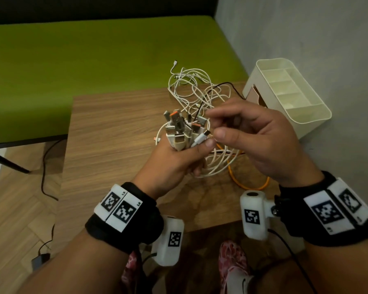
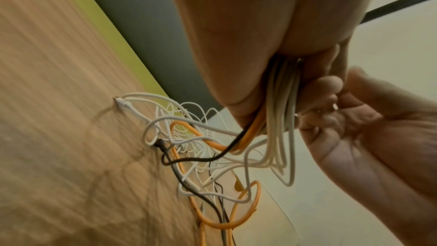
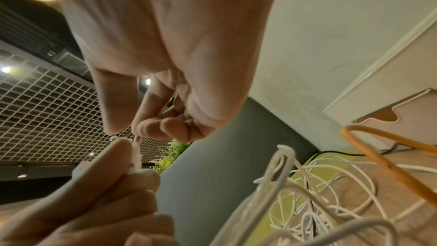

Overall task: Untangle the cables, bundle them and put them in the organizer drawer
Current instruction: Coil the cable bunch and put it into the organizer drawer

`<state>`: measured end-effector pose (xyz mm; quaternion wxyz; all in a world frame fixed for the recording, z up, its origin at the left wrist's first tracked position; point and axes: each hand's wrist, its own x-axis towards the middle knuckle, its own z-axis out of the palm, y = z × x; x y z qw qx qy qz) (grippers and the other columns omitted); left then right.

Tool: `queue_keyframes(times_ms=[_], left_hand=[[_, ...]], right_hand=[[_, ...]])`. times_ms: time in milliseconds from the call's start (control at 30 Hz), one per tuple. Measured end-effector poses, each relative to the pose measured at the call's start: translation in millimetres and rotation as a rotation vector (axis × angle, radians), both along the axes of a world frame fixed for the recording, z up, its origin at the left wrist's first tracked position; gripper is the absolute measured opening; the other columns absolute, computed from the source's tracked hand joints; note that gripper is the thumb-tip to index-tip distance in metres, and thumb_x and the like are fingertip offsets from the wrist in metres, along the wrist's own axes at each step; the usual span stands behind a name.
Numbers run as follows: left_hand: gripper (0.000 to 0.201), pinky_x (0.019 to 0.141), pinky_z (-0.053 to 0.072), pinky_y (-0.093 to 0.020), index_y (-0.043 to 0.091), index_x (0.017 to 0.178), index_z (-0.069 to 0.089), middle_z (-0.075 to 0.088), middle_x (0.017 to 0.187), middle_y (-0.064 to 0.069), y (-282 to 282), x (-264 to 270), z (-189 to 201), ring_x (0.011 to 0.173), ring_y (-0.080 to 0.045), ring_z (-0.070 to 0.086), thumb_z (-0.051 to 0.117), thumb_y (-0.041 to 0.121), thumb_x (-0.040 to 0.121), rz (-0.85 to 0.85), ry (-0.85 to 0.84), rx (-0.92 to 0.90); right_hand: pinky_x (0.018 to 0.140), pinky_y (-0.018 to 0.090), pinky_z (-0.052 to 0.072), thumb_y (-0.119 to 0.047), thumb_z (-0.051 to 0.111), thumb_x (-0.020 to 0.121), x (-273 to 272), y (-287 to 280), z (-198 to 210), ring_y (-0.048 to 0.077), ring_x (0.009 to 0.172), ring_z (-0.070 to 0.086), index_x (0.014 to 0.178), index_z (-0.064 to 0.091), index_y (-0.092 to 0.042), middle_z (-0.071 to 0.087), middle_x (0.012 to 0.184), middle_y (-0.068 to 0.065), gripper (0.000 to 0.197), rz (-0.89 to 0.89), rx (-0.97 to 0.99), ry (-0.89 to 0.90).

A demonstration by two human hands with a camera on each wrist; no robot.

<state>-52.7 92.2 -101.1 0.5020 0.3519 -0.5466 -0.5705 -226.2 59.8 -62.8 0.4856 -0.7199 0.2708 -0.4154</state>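
Note:
My left hand (image 1: 176,160) grips a bunch of cable ends (image 1: 180,132), their USB plugs pointing up above the fist. From it white, orange and black cords (image 2: 279,119) hang down to a tangle of cables (image 1: 193,90) on the wooden table (image 1: 115,134). A white plug (image 1: 201,138) sticks out of the bunch on the right. My right hand (image 1: 242,134) hovers beside it with half-curled fingers. Its thumb (image 3: 115,111) and forefinger stand apart just above that white plug (image 3: 136,153), holding nothing I can see. The cream organizer (image 1: 285,96) stands at the back right.
An orange cable (image 1: 249,183) loops on the table under my right hand. A thin black cable (image 1: 227,84) runs toward the organizer's front drawer (image 1: 256,93). A green bench (image 1: 94,60) lies behind the table, a grey wall (image 1: 306,28) to the right.

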Motion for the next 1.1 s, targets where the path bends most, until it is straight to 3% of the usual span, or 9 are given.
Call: queue_keyframes(times_ms=[267, 433, 533, 633, 733, 833, 933, 1000, 1100], left_hand=[[0.017, 0.057, 0.044, -0.06, 0.017, 0.074, 0.056, 0.047, 0.047, 0.008, 4, -1, -1, 0.043, -0.013, 0.044, 0.061, 0.016, 0.091, -0.102, -0.043, 0.024], [0.017, 0.053, 0.04, -0.061, 0.023, 0.076, 0.059, 0.046, 0.049, 0.01, 6, 1, 3, 0.045, -0.021, 0.04, 0.057, 0.02, 0.092, -0.184, -0.054, 0.03], [0.016, 0.051, 0.04, -0.056, 0.009, 0.079, 0.054, 0.049, 0.048, 0.008, 8, -1, 3, 0.044, -0.012, 0.045, 0.058, 0.012, 0.094, -0.219, -0.088, 0.052], [0.017, 0.056, 0.044, -0.056, 0.012, 0.075, 0.054, 0.052, 0.046, 0.004, 8, -3, 2, 0.045, -0.017, 0.049, 0.056, 0.008, 0.092, -0.197, -0.117, 0.069], [0.014, 0.056, 0.042, -0.042, 0.011, 0.077, 0.054, 0.053, 0.048, 0.006, 8, -3, 3, 0.046, -0.015, 0.048, 0.056, 0.005, 0.09, -0.185, -0.067, 0.099], [0.011, 0.053, 0.043, -0.032, 0.011, 0.08, 0.055, 0.057, 0.052, 0.007, 6, -3, 2, 0.049, -0.007, 0.051, 0.058, 0.004, 0.088, -0.159, -0.07, 0.102], [0.011, 0.051, 0.045, -0.025, 0.01, 0.08, 0.058, 0.06, 0.058, 0.005, 6, -2, 1, 0.051, -0.005, 0.054, 0.064, 0.003, 0.086, -0.146, -0.077, 0.08], [0.013, 0.05, 0.044, -0.02, 0.013, 0.078, 0.058, 0.06, 0.057, 0.005, 6, -2, 2, 0.05, -0.005, 0.053, 0.066, 0.006, 0.086, -0.153, -0.098, 0.06], [0.015, 0.051, 0.044, -0.028, 0.019, 0.081, 0.06, 0.059, 0.058, 0.005, 6, -3, 4, 0.05, -0.009, 0.052, 0.071, 0.01, 0.087, -0.147, -0.067, 0.043]], right_hand=[[0.066, 0.024, 0.053, -0.007, 0.075, 0.077, 11, 4, 0, 0.013, 0.073, 0.065, 0.09, 0.065, -0.012, 0.068, 0.083, -0.005, 0.017, -0.01, 0.113, -0.058], [0.089, 0.041, 0.052, -0.011, 0.074, 0.083, 6, 2, 1, 0.018, 0.119, 0.056, 0.129, 0.057, -0.013, 0.057, 0.13, 0.0, 0.049, 0.01, 0.088, 0.065], [0.114, 0.035, 0.036, -0.008, 0.057, 0.094, 3, 5, 1, 0.012, 0.146, 0.031, 0.149, 0.038, -0.015, 0.038, 0.156, -0.003, 0.059, 0.155, 0.066, 0.218], [0.112, 0.023, 0.034, -0.002, 0.05, 0.097, 3, 6, 3, 0.007, 0.145, 0.032, 0.145, 0.044, -0.013, 0.043, 0.152, -0.004, 0.05, 0.203, 0.007, 0.281], [0.119, 0.039, 0.031, -0.001, 0.049, 0.097, 3, 6, 5, 0.009, 0.143, 0.037, 0.14, 0.048, -0.013, 0.049, 0.148, 0.0, 0.045, 0.166, -0.008, 0.29], [0.118, 0.04, 0.032, -0.001, 0.05, 0.096, 3, 8, 7, 0.008, 0.141, 0.039, 0.14, 0.049, -0.012, 0.051, 0.147, 0.0, 0.045, 0.141, -0.014, 0.304], [0.097, 0.024, 0.05, 0.001, 0.049, 0.098, 5, 11, 11, 0.006, 0.125, 0.056, 0.143, 0.044, -0.012, 0.052, 0.145, -0.002, 0.047, 0.155, 0.099, 0.211], [0.097, 0.018, 0.046, -0.002, 0.046, 0.099, 6, 11, 10, 0.007, 0.128, 0.054, 0.142, 0.044, -0.009, 0.05, 0.146, 0.001, 0.044, 0.17, 0.154, 0.171], [0.108, 0.04, 0.041, -0.009, 0.041, 0.099, 6, 7, 3, 0.018, 0.14, 0.04, 0.148, 0.04, -0.007, 0.043, 0.153, 0.007, 0.048, 0.238, 0.311, 0.029]])
